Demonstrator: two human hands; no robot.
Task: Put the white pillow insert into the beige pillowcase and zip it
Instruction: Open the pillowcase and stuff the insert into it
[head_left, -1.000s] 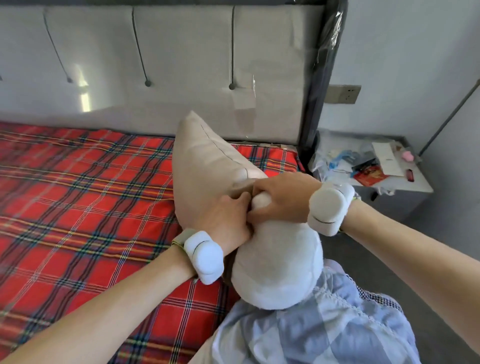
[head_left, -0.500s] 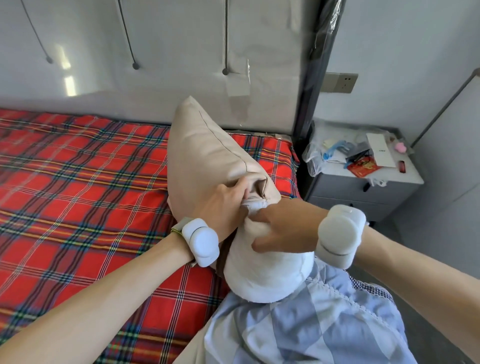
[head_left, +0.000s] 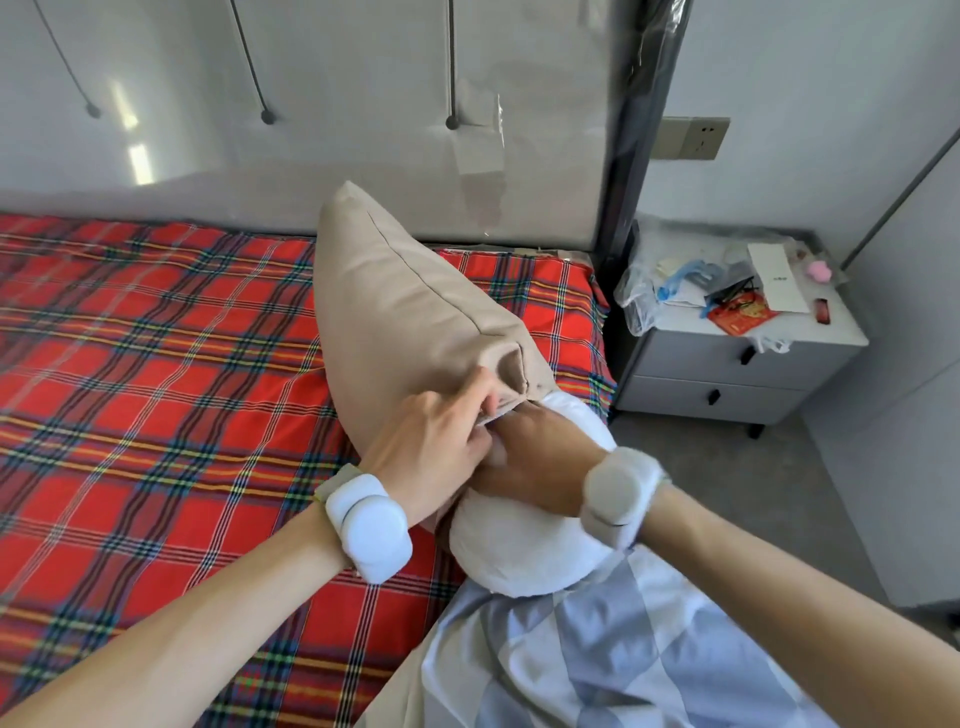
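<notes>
The white pillow insert (head_left: 519, 551) seems mostly inside the beige pillowcase (head_left: 415, 312) on the bed (head_left: 156, 364), right side; its near end bulges out. The left hand (head_left: 431, 447) pinches the opening's edge; the right hand (head_left: 535, 457) has its fingers hidden. Zipping remains.

Left hand (head_left: 431, 447) at beige pillowcase (head_left: 405, 312) mouth, right hand (head_left: 540, 462) on half-out white pillow insert (head_left: 519, 556)
</notes>
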